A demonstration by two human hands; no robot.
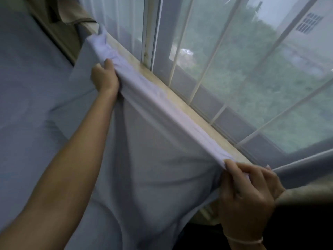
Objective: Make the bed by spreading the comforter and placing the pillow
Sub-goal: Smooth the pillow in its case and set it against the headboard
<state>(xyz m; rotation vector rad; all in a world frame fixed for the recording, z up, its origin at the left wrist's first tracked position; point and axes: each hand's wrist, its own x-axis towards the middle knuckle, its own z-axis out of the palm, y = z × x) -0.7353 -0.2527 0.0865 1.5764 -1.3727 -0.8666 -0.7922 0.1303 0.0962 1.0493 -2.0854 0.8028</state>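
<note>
As both hands grip, comforter [153, 141] edge between fingers [234, 170]

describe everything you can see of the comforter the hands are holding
The comforter is pale blue-lavender, thin, soft-looking cloth. Its upper edge is bunched into a taut band running along the window sill, gripped by the left hand and the right hand. Below that it hangs in a sagging fold, the rest lying over the bed at left.

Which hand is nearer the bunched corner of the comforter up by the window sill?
Left. The left hand grips the comforter edge just below that corner; the right hand holds the same edge far down the sill.
</note>
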